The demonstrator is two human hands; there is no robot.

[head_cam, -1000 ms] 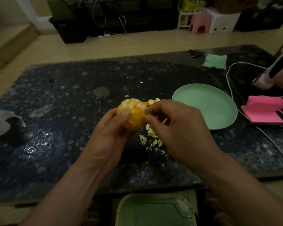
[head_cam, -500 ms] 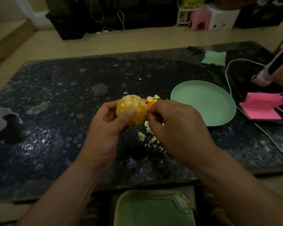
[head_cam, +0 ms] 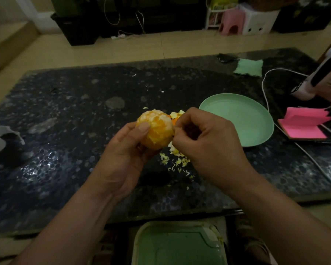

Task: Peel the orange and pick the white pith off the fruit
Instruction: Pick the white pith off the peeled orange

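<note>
A peeled orange [head_cam: 157, 129] with patches of white pith is held above the dark table [head_cam: 65, 111]. My left hand [head_cam: 122, 155] grips it from below and the left, thumb lying across its front. My right hand [head_cam: 208, 146] is beside the fruit on the right, its curled fingertips pinching at the pith on the orange's right side. A heap of peel and pith scraps [head_cam: 177, 159] lies on the table under my hands, with more pieces [head_cam: 177, 114] behind the fruit.
A light green plate [head_cam: 237, 119] sits right of my hands. Further right are pink sticky notes [head_cam: 304, 125], a white cable [head_cam: 266, 88] and a pink-white appliance [head_cam: 317, 77]. A green cloth [head_cam: 249, 66] lies at the back, a green bin [head_cam: 178, 243] below the front edge.
My left hand has turned the orange slightly, thumb shifting over its front. My right hand's fingertips have stayed at the fruit's right side, picking at it.
</note>
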